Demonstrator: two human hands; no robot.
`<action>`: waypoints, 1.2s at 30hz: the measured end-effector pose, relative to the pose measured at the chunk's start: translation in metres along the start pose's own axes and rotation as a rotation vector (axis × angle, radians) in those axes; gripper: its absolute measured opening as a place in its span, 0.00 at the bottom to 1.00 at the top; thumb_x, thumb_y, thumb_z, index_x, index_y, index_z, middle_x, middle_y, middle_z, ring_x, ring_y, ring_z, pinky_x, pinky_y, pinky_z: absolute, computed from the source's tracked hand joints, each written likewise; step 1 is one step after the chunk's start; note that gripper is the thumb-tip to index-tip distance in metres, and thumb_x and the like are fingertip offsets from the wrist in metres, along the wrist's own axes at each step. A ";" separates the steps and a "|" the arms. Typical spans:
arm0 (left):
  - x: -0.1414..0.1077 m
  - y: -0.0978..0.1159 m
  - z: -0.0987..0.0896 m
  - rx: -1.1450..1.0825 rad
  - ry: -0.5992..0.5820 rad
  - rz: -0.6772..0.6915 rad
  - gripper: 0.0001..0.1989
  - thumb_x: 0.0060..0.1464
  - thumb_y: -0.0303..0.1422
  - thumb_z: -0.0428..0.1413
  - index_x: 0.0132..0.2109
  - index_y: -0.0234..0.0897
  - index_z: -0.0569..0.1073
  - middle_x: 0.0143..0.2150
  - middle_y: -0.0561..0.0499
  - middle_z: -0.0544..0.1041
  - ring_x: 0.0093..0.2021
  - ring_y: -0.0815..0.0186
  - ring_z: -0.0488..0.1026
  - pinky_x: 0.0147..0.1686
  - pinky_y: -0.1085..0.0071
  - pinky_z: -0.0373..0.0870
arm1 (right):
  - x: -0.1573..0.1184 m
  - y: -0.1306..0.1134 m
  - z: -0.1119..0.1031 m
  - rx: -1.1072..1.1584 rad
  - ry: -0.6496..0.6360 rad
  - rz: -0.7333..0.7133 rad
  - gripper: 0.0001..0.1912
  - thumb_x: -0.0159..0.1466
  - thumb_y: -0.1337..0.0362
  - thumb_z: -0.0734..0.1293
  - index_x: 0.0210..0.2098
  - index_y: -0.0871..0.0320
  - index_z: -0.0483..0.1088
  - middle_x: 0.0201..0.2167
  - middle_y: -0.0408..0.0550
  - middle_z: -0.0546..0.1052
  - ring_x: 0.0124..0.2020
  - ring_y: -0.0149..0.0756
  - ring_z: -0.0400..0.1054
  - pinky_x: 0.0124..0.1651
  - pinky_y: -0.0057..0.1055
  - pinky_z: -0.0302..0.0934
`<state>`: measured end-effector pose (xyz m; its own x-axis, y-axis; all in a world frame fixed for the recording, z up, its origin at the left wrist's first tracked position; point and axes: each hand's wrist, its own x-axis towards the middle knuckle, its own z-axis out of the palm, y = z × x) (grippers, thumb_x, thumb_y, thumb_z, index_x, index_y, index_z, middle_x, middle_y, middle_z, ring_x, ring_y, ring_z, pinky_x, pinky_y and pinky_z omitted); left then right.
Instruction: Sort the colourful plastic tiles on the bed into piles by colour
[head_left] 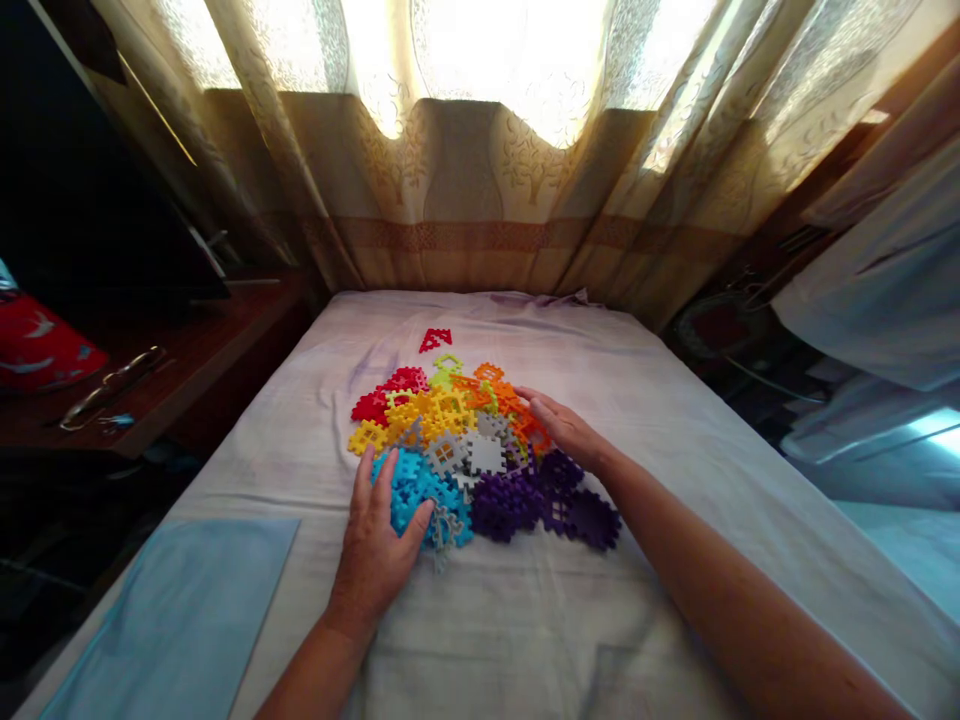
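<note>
A heap of plastic interlocking tiles lies on the bed, grouped by colour. My left hand (386, 530) rests with spread fingers against the blue tiles (409, 485) at the near left. At the far right of the heap, my right hand (562, 425) reaches with its fingers stretched out beside the orange tiles (517, 405). Yellow tiles (431, 412) and white tiles (484, 452) fill the middle. Purple tiles (506, 505) sit at the near right, red tiles (382, 400) at the far left. Lime tiles (446, 372) show at the back.
A single red tile (435, 340) lies apart behind the heap on the pale bed sheet (570, 630). A light blue sheet or bag (195, 610) is at the left. Beyond the bed hang patterned curtains (465, 200); a dark wooden cabinet (247, 335) flanks the left side.
</note>
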<state>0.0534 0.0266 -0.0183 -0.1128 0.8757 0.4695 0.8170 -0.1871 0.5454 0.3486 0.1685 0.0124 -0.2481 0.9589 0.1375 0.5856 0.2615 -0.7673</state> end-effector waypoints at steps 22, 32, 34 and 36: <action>0.004 0.001 0.002 -0.191 0.015 0.057 0.36 0.61 0.46 0.53 0.70 0.37 0.52 0.73 0.33 0.49 0.72 0.49 0.50 0.67 0.45 0.53 | 0.013 -0.120 0.112 0.035 -0.106 -0.188 0.21 0.69 0.52 0.59 0.52 0.53 0.76 0.53 0.47 0.78 0.56 0.40 0.70 0.61 0.36 0.61; 0.011 -0.002 0.000 -0.120 0.287 -0.048 0.31 0.64 0.44 0.49 0.69 0.38 0.54 0.70 0.34 0.57 0.71 0.52 0.54 0.67 0.48 0.53 | 0.086 -0.189 0.137 -0.600 -0.339 -0.382 0.24 0.63 0.49 0.67 0.58 0.45 0.71 0.63 0.48 0.69 0.65 0.50 0.58 0.65 0.54 0.52; 0.010 -0.003 0.001 -0.097 0.293 -0.084 0.31 0.64 0.45 0.49 0.69 0.38 0.54 0.71 0.34 0.55 0.72 0.51 0.52 0.67 0.47 0.52 | 0.089 -0.195 0.151 -0.731 -0.427 -0.376 0.25 0.61 0.48 0.68 0.56 0.44 0.72 0.65 0.50 0.66 0.67 0.56 0.54 0.65 0.62 0.47; 0.010 -0.004 0.001 -0.085 0.297 -0.110 0.30 0.64 0.45 0.49 0.68 0.38 0.56 0.71 0.33 0.54 0.72 0.50 0.51 0.67 0.47 0.52 | 0.088 -0.195 0.154 -0.800 -0.452 -0.347 0.24 0.59 0.49 0.69 0.53 0.46 0.75 0.65 0.53 0.65 0.66 0.61 0.54 0.64 0.66 0.46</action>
<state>0.0494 0.0369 -0.0162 -0.3678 0.7273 0.5795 0.7424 -0.1456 0.6540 0.0936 0.1847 0.0776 -0.6797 0.7259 -0.1051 0.7328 0.6781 -0.0559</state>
